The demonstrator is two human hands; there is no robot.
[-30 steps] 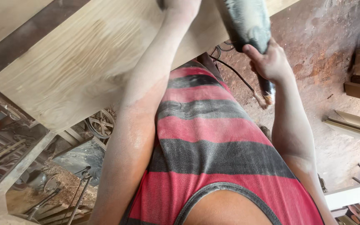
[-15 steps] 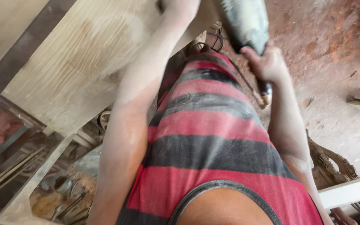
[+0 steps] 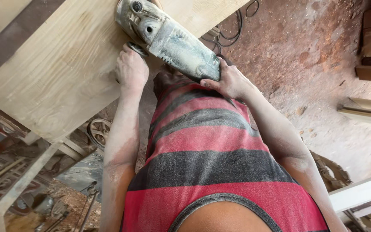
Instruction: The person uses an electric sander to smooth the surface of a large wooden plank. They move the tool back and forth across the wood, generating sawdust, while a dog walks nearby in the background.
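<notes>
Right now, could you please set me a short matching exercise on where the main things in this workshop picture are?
Things:
1. left hand
2. right hand
3. power cord
4. wood shavings

Places:
A. lying on the reddish floor beyond the board
B. on the rear of the grinder
C. piled low under the wooden board
D. at the grinder's side handle, over the board

Pairs: 1-D, 2-B, 3-A, 4-C
</notes>
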